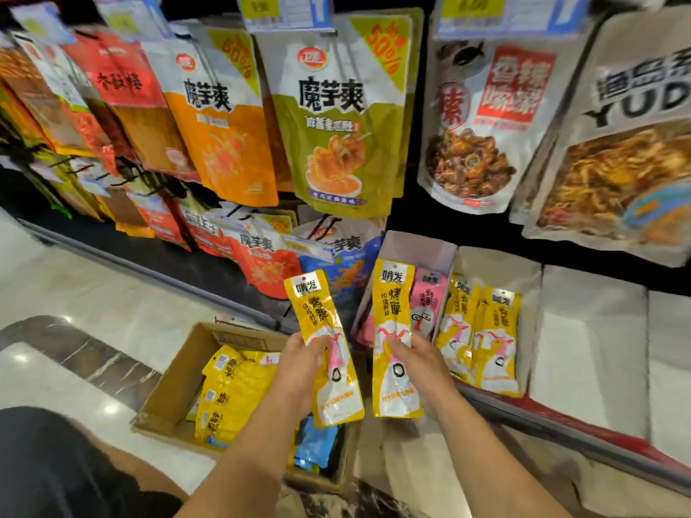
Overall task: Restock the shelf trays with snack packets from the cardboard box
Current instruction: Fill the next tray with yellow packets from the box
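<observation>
Cardboard box (170,383) sits open on the floor at lower left, with more yellow packets (232,394) lying loose inside. Just right of it the left hand (299,368) pinches one slim yellow packet (318,312) at its lower half, thumb on the front. The right hand (418,364) grips a second yellow packet (394,304) the same way, upright just before the shelf tray (415,248). These packets look light, thin and floppy, with glossy film that may slip, so a hold near the middle seems best. A pink packet (426,300) stands in that tray; the next compartment holds a row of yellow ones (482,342). Hanging bags (336,117) above read 魔芋爽 and 50%; the far-right bag (628,143) shows YUD.
</observation>
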